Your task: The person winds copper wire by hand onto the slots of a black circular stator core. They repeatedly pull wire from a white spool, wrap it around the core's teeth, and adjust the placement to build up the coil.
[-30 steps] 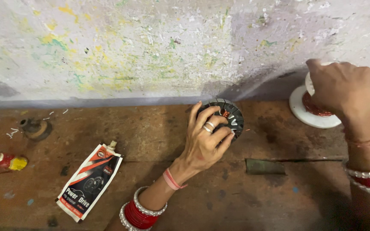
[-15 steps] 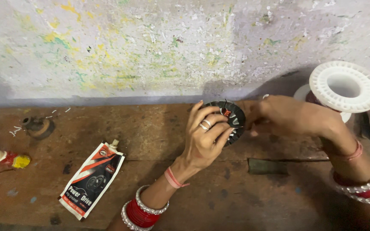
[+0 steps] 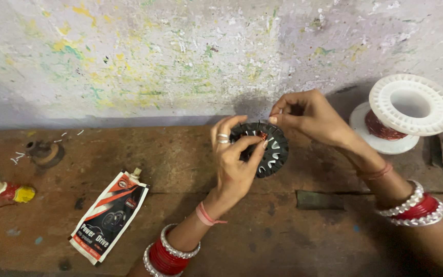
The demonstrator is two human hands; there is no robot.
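Observation:
My left hand [image 3: 234, 159] grips a round black slotted core [image 3: 272, 149] with pale slot liners, holding it upright over the brown bench. A small patch of red copper wire shows near its top. My right hand [image 3: 306, 115] is at the core's upper edge, thumb and forefinger pinched together there; whether a thin wire lies between them is too fine to tell. A white plastic spool [image 3: 408, 110] wound with reddish copper wire stands to the right, by the wall.
A flat white, red and black pouch [image 3: 108, 215] lies at the lower left. A small tube with a yellow cap [image 3: 11, 192] sits at the far left. A rusty round part [image 3: 44, 152] rests near the wall. A dark flat bar [image 3: 320, 200] lies below the core.
My right hand left the spool, crossed left and now pinches at the core's top edge. My left hand has tipped the core up off the bench.

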